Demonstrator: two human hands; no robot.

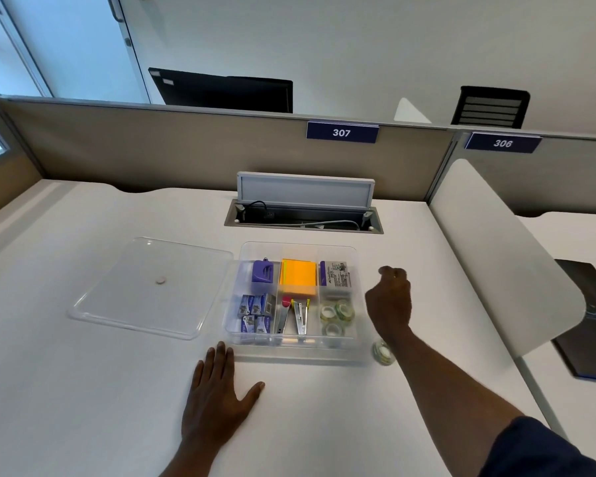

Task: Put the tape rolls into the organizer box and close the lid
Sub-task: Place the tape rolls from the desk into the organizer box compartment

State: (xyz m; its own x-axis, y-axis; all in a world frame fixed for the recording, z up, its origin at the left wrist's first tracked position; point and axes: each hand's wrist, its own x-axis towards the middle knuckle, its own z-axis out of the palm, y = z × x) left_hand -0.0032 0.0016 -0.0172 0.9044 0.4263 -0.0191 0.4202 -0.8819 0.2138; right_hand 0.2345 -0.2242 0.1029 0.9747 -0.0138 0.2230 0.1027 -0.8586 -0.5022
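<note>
Three tape rolls already lie in the box's front right compartment, one roll waits on the tabletop under the loosely curled, empty right hand, left hand flat and spread, lid off.

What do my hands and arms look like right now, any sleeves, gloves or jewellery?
Both hands are bare, no gloves. The right hand has a bare forearm running to a dark navy short sleeve at the frame's corner. The left hand shows no sleeve or watch. Rings cannot be made out.
</note>
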